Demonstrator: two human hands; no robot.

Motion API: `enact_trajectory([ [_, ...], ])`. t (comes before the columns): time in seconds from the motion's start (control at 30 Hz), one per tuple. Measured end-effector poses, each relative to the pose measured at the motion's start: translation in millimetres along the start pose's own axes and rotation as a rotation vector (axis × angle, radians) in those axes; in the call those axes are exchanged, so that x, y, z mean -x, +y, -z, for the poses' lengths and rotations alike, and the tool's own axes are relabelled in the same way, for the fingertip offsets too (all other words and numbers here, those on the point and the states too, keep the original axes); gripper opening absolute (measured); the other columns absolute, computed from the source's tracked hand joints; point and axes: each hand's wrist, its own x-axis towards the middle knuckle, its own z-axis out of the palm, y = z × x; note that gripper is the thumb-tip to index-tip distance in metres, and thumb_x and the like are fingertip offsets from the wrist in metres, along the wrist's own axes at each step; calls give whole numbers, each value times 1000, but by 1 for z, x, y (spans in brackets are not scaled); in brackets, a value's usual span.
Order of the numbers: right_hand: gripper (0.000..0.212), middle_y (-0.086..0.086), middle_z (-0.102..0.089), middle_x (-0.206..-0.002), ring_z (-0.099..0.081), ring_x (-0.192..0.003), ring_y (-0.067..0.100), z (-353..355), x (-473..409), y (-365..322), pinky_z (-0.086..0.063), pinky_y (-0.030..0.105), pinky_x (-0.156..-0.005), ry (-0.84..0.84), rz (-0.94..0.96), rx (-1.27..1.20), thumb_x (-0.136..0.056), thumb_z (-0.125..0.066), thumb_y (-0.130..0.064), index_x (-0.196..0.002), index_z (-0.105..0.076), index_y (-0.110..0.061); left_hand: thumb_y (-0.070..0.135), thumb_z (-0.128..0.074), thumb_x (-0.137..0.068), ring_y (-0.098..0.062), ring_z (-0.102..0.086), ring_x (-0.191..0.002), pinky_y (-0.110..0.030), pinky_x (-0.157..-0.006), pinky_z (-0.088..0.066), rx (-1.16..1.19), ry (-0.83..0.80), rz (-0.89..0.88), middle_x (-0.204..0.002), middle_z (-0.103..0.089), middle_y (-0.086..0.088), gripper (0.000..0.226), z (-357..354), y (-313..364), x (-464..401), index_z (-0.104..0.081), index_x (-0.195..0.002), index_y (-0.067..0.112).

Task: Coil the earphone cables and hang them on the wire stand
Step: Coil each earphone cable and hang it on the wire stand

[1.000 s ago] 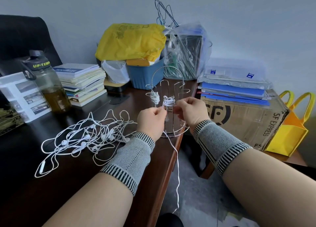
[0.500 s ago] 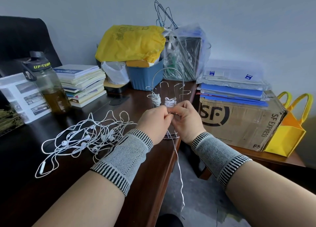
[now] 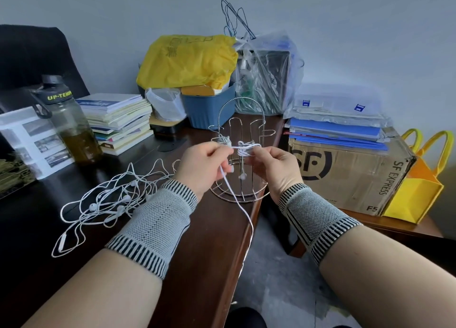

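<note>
Both hands are drawing apart from where they were pressed together half a second ago, and the white coil (image 3: 246, 149) between them is now showing. The left hand (image 3: 206, 166) is pinching the loose cable end (image 3: 243, 210), which is trailing down past the table edge (image 3: 237, 248), while the right hand (image 3: 276, 166) is gripping the coil's right side. That coil is sitting just in front of the wire stand (image 3: 243, 140), its long axis running left to right, with the stand's hooks directly behind it; the right hand is nearer them. A finished coil (image 3: 224, 140) is already hanging there. More tangled earphones (image 3: 111, 199) are lying to the left. Readable writing: "UP-TEM" on the bottle (image 3: 66, 120), "SF EXPRESS" on the cardboard box (image 3: 350, 174).
</note>
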Motion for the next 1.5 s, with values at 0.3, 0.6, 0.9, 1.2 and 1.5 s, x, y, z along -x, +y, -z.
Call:
enact_trajectory([
  [0.3,24,8,-68,-63,-63,-72,25,-2,-6,-9,-49,29,-68,-30,-116,-10,-92,-61,-24,-71,-63,-12,20,-49,-96,-13,-68,-56,-37,-75,-59,-58,209,57,-47,-63,5,32,-29,19,-19,-63,-68,12],
  [0.6,29,7,-63,-52,-63,-71,30,-9,-19,-17,-47,36,-68,50,-197,99,-90,-59,-18,-63,-58,-7,32,-29,-98,-28,-68,-83,-40,-78,-55,-589,183,26,-80,-74,-6,51,-27,-2,-22,-64,-67,10],
  [0.9,28,5,-63,-51,-62,-73,28,-6,-19,-11,-46,30,-65,59,-240,1,-86,-66,-17,-60,-58,-9,3,-31,-94,-29,-69,-88,-34,-73,-55,582,154,405,-100,-68,-24,21,-30,1,8,-42,-77,6],
  [1.2,16,12,-68,-65,-62,-73,27,3,-9,-5,-51,37,-74,-6,-102,-65,-84,-66,-4,-72,-57,-9,-3,-39,-90,-21,-68,-100,-33,-87,-53,426,96,231,-111,-68,-11,29,-35,-8,21,-50,-65,5],
  [1.5,13,13,-68,-70,-62,-74,29,2,-5,-6,-50,41,-73,-17,-12,53,-83,-69,-4,-75,-59,-9,25,-45,-102,-22,-67,-103,-44,-88,-48,469,92,221,-115,-68,-3,38,-31,-4,21,-46,-66,13],
])
